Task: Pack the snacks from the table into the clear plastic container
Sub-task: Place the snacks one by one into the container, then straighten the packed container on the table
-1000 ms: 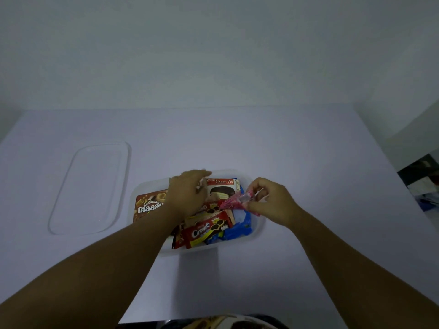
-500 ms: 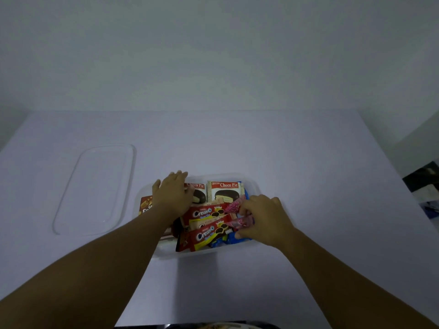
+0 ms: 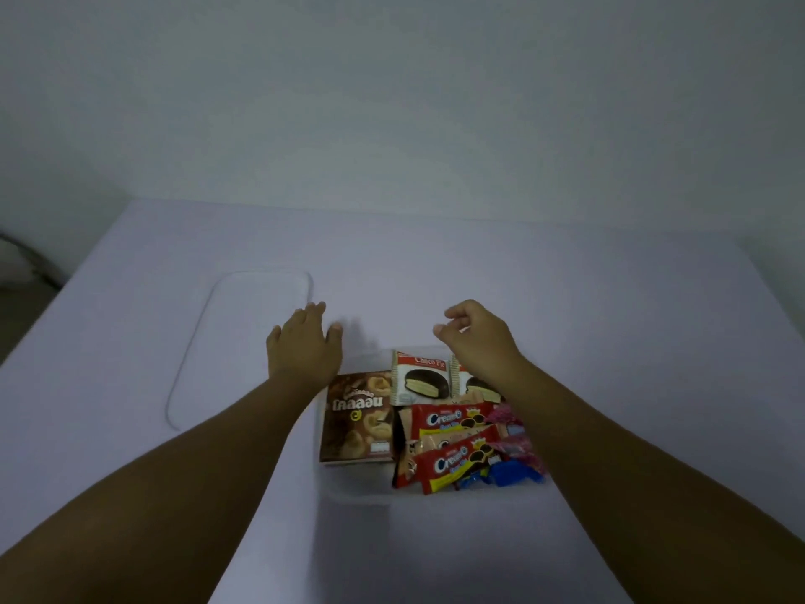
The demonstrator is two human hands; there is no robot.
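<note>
The clear plastic container (image 3: 355, 488) sits on the white table, filled with snacks: a brown box (image 3: 357, 416) at its left, two Choco Pie packs (image 3: 420, 379) at the back, red Cream-O packs (image 3: 448, 462) in the middle, pink (image 3: 520, 453) and blue wrappers (image 3: 512, 473) at the right. My left hand (image 3: 305, 346) hovers flat, fingers spread, beyond the container's back left corner, close to the lid. My right hand (image 3: 477, 337) hangs over the container's back edge with fingers loosely curled, holding nothing.
The clear lid (image 3: 244, 342) lies flat on the table left of the container. A pale wall rises behind the table's far edge. A dark object (image 3: 17, 263) shows off the table at far left.
Both hands have lifted out of the container and moved away from me, the left toward the lid. The right hand has let go of the pink wrapper, which lies in the container.
</note>
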